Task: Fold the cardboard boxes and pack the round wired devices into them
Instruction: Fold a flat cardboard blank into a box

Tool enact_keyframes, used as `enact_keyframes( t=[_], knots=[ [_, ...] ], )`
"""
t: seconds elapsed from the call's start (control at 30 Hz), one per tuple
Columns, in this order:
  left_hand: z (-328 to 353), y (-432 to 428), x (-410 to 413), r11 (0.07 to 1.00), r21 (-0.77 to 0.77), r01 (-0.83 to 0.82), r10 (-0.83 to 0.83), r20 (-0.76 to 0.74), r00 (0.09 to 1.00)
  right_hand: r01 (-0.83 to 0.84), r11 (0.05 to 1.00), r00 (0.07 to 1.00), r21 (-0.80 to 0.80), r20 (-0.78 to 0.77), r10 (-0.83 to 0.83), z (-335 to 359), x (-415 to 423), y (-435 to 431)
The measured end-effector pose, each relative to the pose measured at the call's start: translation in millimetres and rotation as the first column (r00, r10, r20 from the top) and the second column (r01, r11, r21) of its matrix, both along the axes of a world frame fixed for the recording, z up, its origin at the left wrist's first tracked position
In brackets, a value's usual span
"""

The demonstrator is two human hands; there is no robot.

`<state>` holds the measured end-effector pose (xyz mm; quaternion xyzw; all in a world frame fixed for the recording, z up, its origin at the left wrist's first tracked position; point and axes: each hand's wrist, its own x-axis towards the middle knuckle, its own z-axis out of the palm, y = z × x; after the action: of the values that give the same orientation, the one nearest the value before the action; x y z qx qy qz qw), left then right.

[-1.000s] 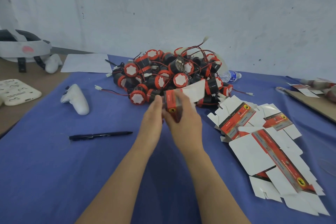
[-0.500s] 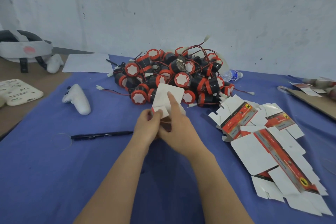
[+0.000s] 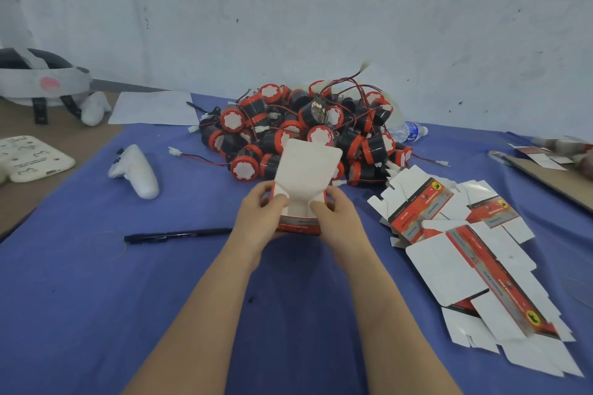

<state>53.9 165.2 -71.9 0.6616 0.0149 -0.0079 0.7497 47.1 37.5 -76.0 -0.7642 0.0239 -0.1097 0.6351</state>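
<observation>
Blue cloth [image 3: 80, 298], pen [image 3: 176, 234], controller [image 3: 136, 170], device pile [image 3: 305, 135] behind held box [image 3: 301, 202]

Soft, even, cool light; a wide-angle view with slightly mushy detail.

Diffuse light with no plain source leaves only faint shadows on the blue cloth [image 3: 96, 298]. The white flap of the half-folded box [image 3: 308, 167], gripped by the left hand [image 3: 260, 218] and right hand [image 3: 340, 218], is nearly washed out. Flat box blanks [image 3: 449, 263] stretch and smear toward the lower right edge. The headset [image 3: 41, 83] at far left is blurred.
</observation>
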Motion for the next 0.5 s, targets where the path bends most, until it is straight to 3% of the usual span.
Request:
enact_keyframes(
  t=[0.17, 0.27, 0.37, 0.43, 0.5],
  knots=[
    [0, -5, -3, 0.996, 0.092, 0.012, -0.016, 0.047, 0.999, 0.043, 0.995, 0.997, -0.095, -0.057, -0.048, -1, 1, 2],
    [1, -5, -2, 0.996, -0.089, 0.000, -0.001, -0.010, 1.000, 0.081, 0.996, 0.997, -0.023, -0.013, -0.081, 0, 3, 5],
    [5, -6, -1, 0.910, -0.408, 0.071, -0.094, -0.036, 0.995, 0.066, 0.969, 0.998, 0.239, -0.006, -0.067, 2, 1, 10],
    [8, -7, -3, 0.861, -0.484, 0.155, -0.163, 0.027, 0.986, -0.069, 0.831, 0.996, 0.552, -0.005, 0.086, 5, -1, 13],
    [10, -7, -5, 0.826, -0.526, 0.202, -0.178, 0.097, 0.979, -0.157, 0.756, 0.981, 0.635, 0.009, 0.196, 5, 1, 13]
  ],
)
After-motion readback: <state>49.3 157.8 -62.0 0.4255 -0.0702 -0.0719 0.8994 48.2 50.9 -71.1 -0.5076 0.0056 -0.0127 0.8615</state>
